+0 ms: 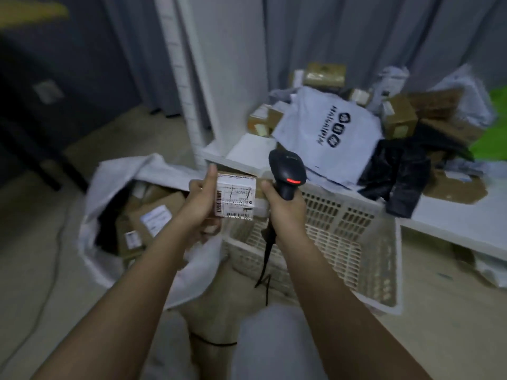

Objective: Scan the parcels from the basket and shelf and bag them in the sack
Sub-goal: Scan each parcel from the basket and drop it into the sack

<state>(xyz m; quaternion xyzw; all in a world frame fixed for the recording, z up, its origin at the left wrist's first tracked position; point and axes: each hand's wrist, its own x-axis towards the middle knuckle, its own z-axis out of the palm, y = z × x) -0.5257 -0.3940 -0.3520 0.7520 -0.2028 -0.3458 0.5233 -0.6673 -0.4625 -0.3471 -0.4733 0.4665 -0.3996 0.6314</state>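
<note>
My left hand [200, 198] grips a small cardboard parcel [236, 196] with a white barcode label facing me. My right hand [285, 208] grips the handle of a black barcode scanner [288, 172]; a red light glows on its head, right beside the parcel. Both are held above the near left corner of the white plastic basket [356, 242], whose inside shows no parcels. The open white sack [115, 176] stands at the left, with several brown labelled boxes inside. On the white shelf [452, 218] behind lie more parcels.
The shelf pile holds a white poly mailer with black print [329, 133], a black bag [397, 174], brown boxes [397, 116] and something bright green [493, 127]. The scanner cable [267, 259] hangs into the basket. A white post [197, 78] rises behind the sack. My knees are below.
</note>
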